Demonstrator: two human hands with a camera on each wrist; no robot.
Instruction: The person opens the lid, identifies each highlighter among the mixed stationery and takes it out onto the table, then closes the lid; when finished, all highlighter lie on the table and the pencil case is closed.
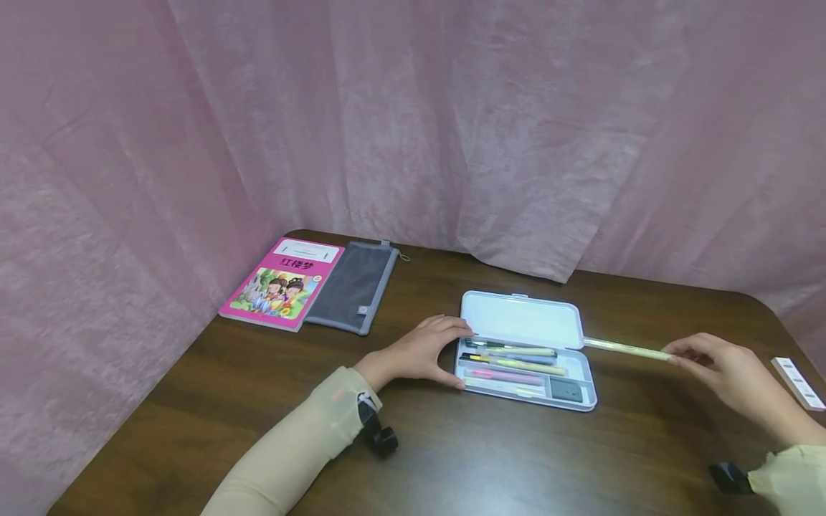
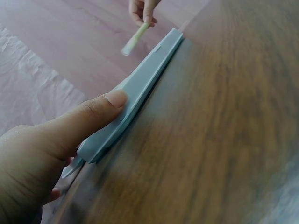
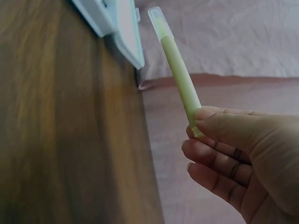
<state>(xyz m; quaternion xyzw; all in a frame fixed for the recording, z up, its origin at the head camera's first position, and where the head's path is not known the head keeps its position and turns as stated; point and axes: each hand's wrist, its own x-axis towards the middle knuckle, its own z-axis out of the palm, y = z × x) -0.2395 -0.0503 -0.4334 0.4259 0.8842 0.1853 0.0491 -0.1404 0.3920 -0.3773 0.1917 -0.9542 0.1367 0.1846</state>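
An open pale pencil case lies on the table, holding several pens and a dark grey block. My left hand grips the case's left end, thumb at the near corner and fingers at the far side; in the left wrist view the thumb presses on the case's side wall. Right of the case, my right hand pinches the end of a yellow-green pen between thumb and fingers. In the right wrist view the pen points its clear cap away from the hand.
At the back left a pink book lies beside a grey mesh zip pouch. A white strip-shaped object is near the table's right edge. Pink curtains hang behind the table.
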